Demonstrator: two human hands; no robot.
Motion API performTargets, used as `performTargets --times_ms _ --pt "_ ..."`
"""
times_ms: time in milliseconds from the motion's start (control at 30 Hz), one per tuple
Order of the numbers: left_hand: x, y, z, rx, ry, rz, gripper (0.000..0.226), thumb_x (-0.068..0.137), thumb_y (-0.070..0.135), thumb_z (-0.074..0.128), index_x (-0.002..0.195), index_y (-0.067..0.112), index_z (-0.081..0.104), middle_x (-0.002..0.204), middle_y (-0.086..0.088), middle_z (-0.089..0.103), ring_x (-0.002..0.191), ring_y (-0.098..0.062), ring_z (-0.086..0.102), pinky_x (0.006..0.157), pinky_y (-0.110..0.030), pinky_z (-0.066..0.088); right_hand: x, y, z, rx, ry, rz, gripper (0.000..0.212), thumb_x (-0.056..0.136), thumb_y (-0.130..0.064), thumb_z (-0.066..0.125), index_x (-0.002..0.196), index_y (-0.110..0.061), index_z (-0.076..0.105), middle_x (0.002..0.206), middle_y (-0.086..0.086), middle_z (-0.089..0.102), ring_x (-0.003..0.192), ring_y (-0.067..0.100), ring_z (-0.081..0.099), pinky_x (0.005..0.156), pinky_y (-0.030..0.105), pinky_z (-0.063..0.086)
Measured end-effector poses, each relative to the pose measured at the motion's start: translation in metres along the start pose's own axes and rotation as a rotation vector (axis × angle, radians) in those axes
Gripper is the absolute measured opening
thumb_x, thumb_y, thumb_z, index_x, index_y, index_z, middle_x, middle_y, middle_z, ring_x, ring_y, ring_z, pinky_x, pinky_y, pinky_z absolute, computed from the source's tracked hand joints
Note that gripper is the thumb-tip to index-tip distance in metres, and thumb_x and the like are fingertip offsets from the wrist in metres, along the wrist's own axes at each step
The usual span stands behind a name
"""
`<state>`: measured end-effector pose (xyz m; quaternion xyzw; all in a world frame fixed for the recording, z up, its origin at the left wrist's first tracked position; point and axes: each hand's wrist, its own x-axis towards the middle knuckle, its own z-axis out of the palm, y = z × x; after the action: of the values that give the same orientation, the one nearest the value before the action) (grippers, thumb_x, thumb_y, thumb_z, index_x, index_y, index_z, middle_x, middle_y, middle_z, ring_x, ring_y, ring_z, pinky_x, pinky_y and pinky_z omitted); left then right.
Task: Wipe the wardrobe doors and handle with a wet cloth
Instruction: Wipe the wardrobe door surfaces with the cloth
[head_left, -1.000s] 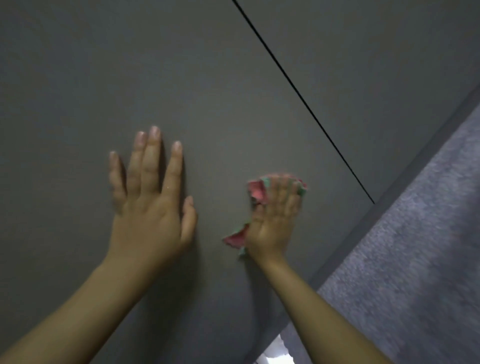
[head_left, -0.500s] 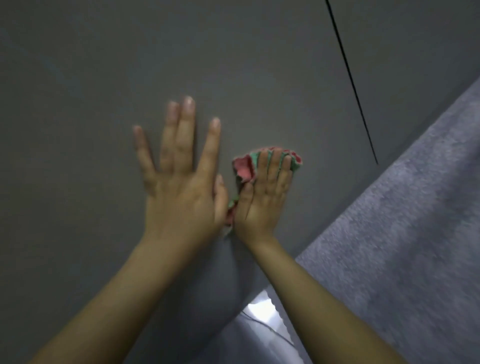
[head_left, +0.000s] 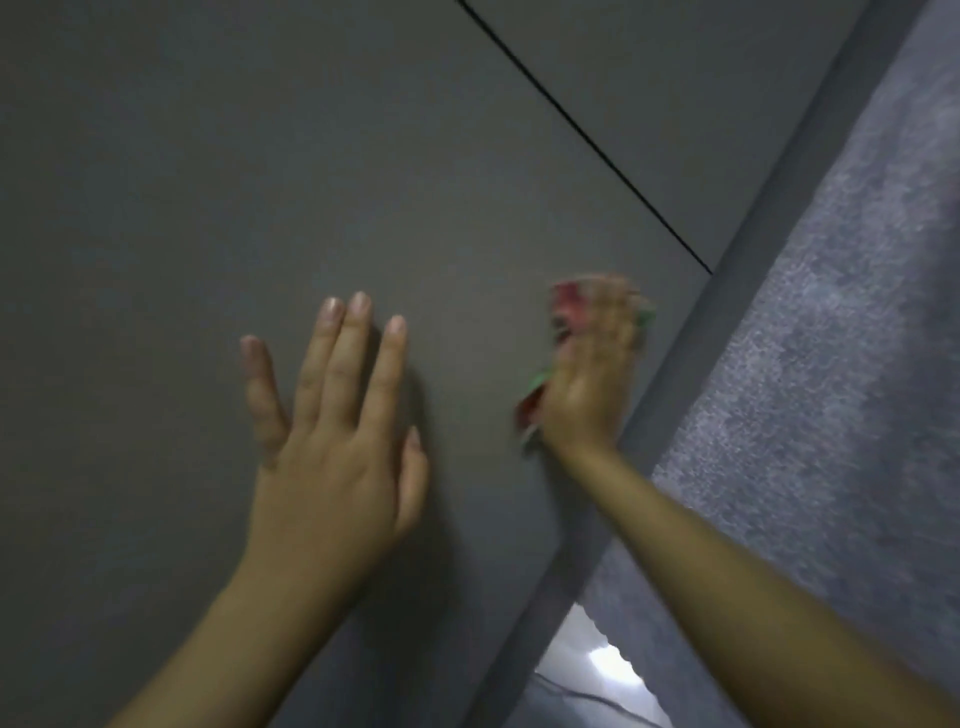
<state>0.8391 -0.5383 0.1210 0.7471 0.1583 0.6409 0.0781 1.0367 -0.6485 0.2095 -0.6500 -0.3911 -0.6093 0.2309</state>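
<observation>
A dark grey wardrobe door fills most of the view, tilted, with a thin black seam dividing it from the neighbouring door at upper right. Along the door's lower edge runs a grey plinth strip, and beyond it lies blue-grey carpet. The left hand lies flat on the door, fingers straight and slightly spread, holding nothing. Well apart to its right, near the door's bottom edge, the right hand, blurred, presses a red and green cloth against the door with fingers straight; the cloth pokes out above the fingertips and beside the thumb.
</observation>
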Motion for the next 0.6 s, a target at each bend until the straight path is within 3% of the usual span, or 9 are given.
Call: performTargets --times_ms 67,167,233,367,433,500,600 --pt "0.004 0.005 0.004 0.019 -0.033 -0.02 0.068 0.08 0.03 0.04 0.142 0.002 0.041 0.15 -0.023 0.031 0.141 -0.031 0.022 0.115 -0.052 -0.006 0.042 0.039 -0.003 0.053 0.086 0.173 0.052 0.1 -0.023 0.022 0.145 0.0 0.03 0.152 0.022 0.027 0.143 0.034 0.017 0.117 0.05 0.013" --pt "0.012 0.011 0.019 0.098 0.038 -0.027 0.067 0.08 0.034 0.041 0.141 0.006 0.043 0.148 -0.025 0.031 0.14 -0.035 0.023 0.114 -0.054 -0.002 0.065 0.034 0.005 0.094 0.189 0.251 0.053 0.1 -0.028 0.023 0.146 -0.005 0.03 0.153 0.017 0.026 0.143 0.036 0.02 0.116 0.052 0.014" --pt "0.018 0.019 0.027 0.088 0.109 -0.088 0.067 0.08 0.036 0.041 0.14 0.007 0.045 0.144 -0.024 0.031 0.138 -0.038 0.024 0.114 -0.055 0.0 0.039 0.015 0.008 0.061 0.181 0.087 0.052 0.101 -0.032 0.023 0.149 -0.01 0.027 0.156 0.008 0.02 0.143 0.035 0.019 0.117 0.05 0.013" --pt "0.033 0.039 0.042 0.111 0.181 -0.216 0.069 0.078 0.04 0.041 0.14 0.009 0.04 0.143 -0.026 0.027 0.137 -0.039 0.018 0.114 -0.054 0.001 -0.02 0.024 0.007 0.062 -0.041 -0.467 0.051 0.102 -0.035 0.018 0.152 -0.027 0.012 0.16 -0.008 -0.001 0.147 0.024 0.006 0.12 0.044 0.004" --pt "0.038 0.047 0.044 0.12 0.18 -0.292 0.073 0.077 0.041 0.04 0.143 0.011 0.035 0.147 -0.029 0.021 0.139 -0.036 0.013 0.113 -0.054 -0.001 -0.001 0.045 0.003 0.081 -0.065 -0.524 0.05 0.103 -0.035 0.018 0.152 -0.028 0.011 0.161 -0.007 0.001 0.147 0.021 0.005 0.12 0.041 0.002" --pt "0.045 0.054 0.043 0.109 0.187 -0.311 0.074 0.077 0.042 0.04 0.145 0.012 0.033 0.15 -0.03 0.015 0.139 -0.035 0.01 0.113 -0.054 -0.002 0.033 0.065 0.0 0.034 0.016 -0.399 0.049 0.103 -0.033 0.015 0.15 -0.023 0.02 0.159 0.003 0.017 0.147 0.025 0.009 0.12 0.041 0.002" --pt "0.058 0.052 0.038 0.135 0.184 -0.277 0.07 0.079 0.04 0.041 0.144 0.015 0.035 0.152 -0.029 0.014 0.14 -0.039 0.011 0.113 -0.055 -0.001 0.097 0.075 -0.003 0.05 0.158 0.045 0.052 0.102 -0.031 0.017 0.149 -0.01 0.029 0.154 0.016 0.027 0.143 0.036 0.02 0.118 0.046 0.009"
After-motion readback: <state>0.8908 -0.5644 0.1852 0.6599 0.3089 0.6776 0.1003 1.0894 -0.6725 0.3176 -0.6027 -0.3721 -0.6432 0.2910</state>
